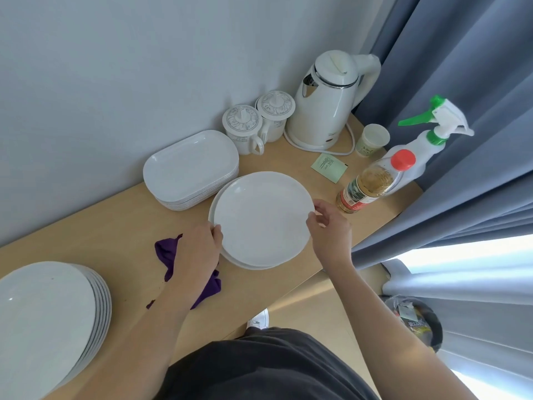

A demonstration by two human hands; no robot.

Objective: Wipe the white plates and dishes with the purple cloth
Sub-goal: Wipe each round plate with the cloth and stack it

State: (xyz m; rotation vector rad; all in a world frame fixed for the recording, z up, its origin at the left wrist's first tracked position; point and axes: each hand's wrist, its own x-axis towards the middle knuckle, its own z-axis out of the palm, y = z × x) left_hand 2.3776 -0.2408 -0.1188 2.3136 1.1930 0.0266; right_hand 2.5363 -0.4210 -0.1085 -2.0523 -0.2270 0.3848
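A round white plate (261,217) is held a little above a short stack of round plates (248,265) in the middle of the wooden table. My left hand (199,249) grips its left rim and my right hand (328,229) pinches its right rim. The purple cloth (165,255) lies crumpled on the table under my left wrist, partly hidden by the arm. A taller stack of round white plates (49,319) sits at the near left. A stack of rectangular white dishes (190,168) stands behind, near the wall.
Two lidded mugs (256,125), a white kettle (328,102), a paper cup (372,140), a green sachet (328,166), a red-capped bottle (372,183) and a spray bottle (427,140) crowd the back right. Grey curtains (461,111) hang right. A bin (415,321) stands on the floor.
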